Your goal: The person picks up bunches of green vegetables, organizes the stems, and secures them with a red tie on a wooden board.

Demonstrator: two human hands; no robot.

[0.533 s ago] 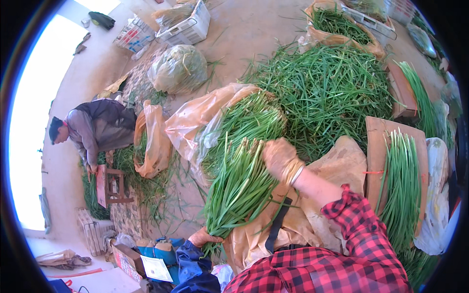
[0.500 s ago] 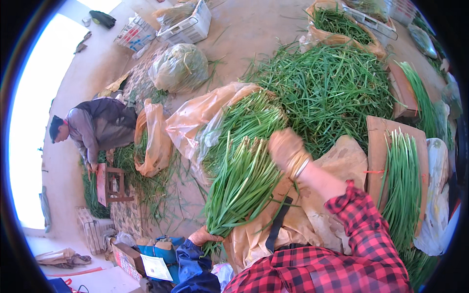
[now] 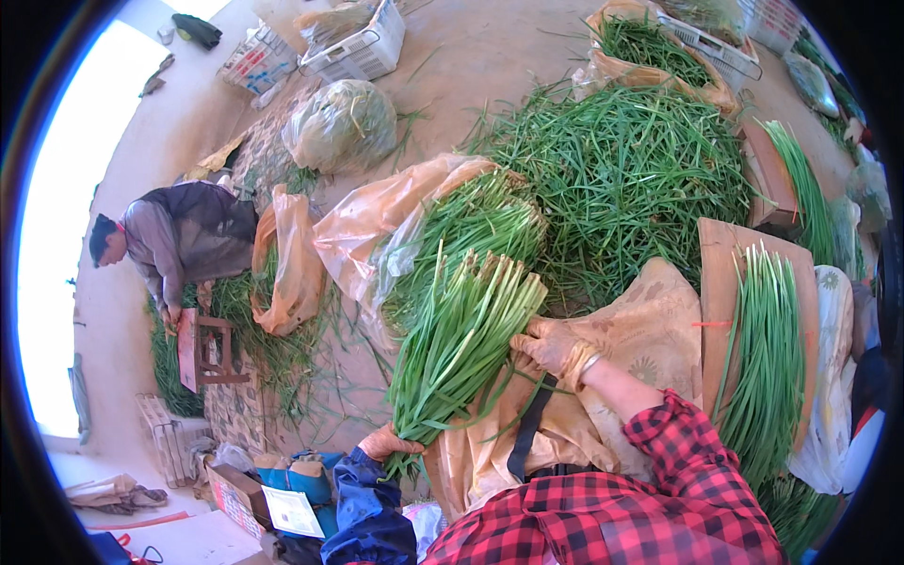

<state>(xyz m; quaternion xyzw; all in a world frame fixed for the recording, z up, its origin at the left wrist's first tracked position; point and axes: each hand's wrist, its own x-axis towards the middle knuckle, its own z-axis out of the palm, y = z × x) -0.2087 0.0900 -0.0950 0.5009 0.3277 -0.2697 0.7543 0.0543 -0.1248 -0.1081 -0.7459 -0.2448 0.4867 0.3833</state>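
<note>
A thick bunch of garlic chives lies tilted over my lap, its pale cut ends pointing up and away. My left hand is closed round its leafy lower end. At the bunch's right edge, my right hand has its fingers curled in against the stalks, pinching some at the side; the fingertips are partly hidden. Just beyond the bunch, an orange plastic bag lies open round more chives. Under my right forearm spreads a tan patterned cloth with a black strap near it.
A large heap of loose chives covers the floor ahead. To the right, a board bears sorted chives. At left, another person bends over a small wooden stool. Crates and a stuffed clear bag stand farther off.
My right hand has come down from beside the cut ends to the bunch's right side and is no longer blurred. My left hand keeps its hold on the leafy end.
</note>
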